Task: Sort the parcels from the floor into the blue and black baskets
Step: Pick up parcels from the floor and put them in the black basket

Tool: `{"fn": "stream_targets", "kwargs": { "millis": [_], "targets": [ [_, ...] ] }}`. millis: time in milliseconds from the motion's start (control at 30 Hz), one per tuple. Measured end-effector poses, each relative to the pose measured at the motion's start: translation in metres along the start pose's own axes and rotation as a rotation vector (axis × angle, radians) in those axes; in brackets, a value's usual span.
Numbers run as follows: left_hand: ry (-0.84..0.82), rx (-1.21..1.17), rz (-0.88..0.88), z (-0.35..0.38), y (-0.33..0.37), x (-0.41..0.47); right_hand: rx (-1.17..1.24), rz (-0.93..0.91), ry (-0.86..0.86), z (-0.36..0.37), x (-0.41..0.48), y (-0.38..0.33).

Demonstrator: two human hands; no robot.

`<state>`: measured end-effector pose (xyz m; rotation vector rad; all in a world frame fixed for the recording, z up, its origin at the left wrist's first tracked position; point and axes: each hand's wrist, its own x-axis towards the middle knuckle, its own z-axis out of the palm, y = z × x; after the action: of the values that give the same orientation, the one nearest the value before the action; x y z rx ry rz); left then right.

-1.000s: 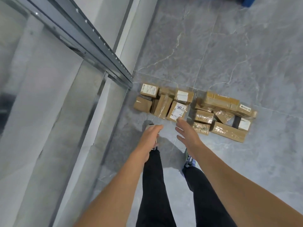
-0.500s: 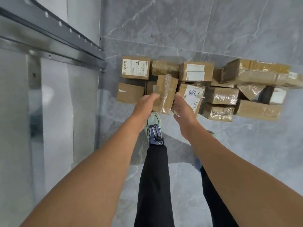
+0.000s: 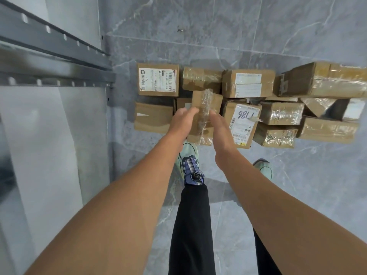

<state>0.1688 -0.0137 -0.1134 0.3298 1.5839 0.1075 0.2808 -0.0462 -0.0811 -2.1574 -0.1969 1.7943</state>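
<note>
Brown taped cardboard parcel (image 3: 205, 108) sits in the front row on the grey marble floor (image 3: 297, 185), left hand (image 3: 181, 124) at its left side, right hand (image 3: 222, 133) at its right. Plain brown box (image 3: 154, 118) is just left, white-labelled brown box (image 3: 241, 124) just right. A row of brown parcels (image 3: 202, 79) lies behind, with the grey metal rack (image 3: 55, 62) far left.

Brown cardboard parcels (image 3: 206, 118), glossy crinkled tape; polished grey marble floor (image 3: 297, 185); matt metal rail (image 3: 49, 56)

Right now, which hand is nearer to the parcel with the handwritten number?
Right. The right hand is left of the numbered parcel; the left hand is farther, beyond the taped parcel.
</note>
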Motion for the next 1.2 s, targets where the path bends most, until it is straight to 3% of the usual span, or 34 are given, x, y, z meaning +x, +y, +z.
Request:
{"fn": "stream_targets", "kwargs": {
  "millis": [400,800,1200],
  "targets": [
    [-0.032,-0.019,-0.031,0.001,-0.011,0.020,-0.032,0.011,0.072,0.005,0.030,0.017],
    [-0.018,-0.121,-0.003,0.002,-0.029,0.035,0.022,0.098,-0.067,0.006,0.075,0.024],
    [0.068,-0.326,0.127,-0.009,-0.022,-0.082,-0.023,-0.079,-0.201,-0.017,-0.032,-0.007]
  ]
}}
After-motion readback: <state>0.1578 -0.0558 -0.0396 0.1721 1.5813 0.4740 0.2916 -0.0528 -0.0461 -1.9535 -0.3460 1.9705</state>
